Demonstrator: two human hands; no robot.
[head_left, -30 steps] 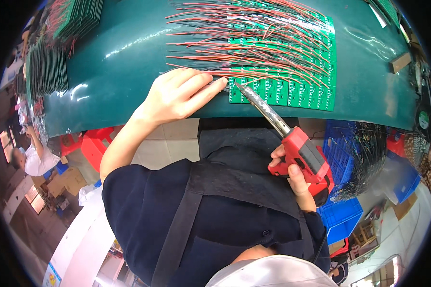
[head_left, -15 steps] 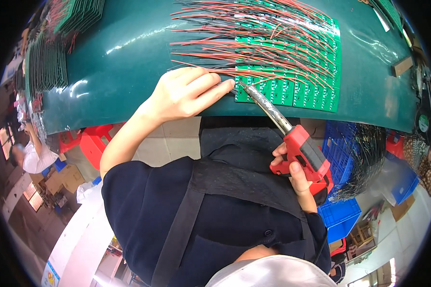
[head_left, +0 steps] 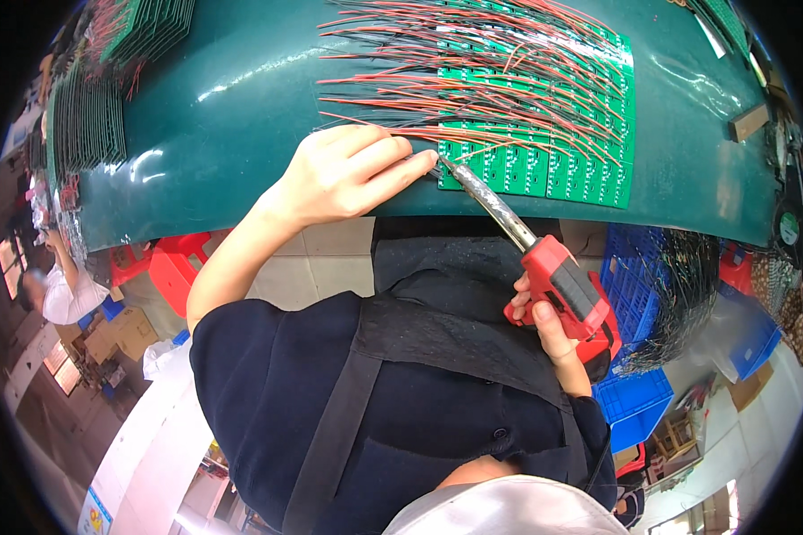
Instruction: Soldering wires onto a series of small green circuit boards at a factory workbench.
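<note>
Wires (head_left: 473,82) already cover most of the circuit-board panel (head_left: 589,185), its near strip seemingly remaining; the left hand (head_left: 346,176) apparently pinches a dark wire (head_left: 434,172) at its left edge, the right hand (head_left: 552,332), off its near edge, clamps a soldering iron (head_left: 555,265).

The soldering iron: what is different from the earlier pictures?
The soldering iron, in the right hand, has shifted slightly left; its tip is closer to the left hand. Nothing was visibly let go. The left hand stays near the left edge of the green circuit boards.
</note>
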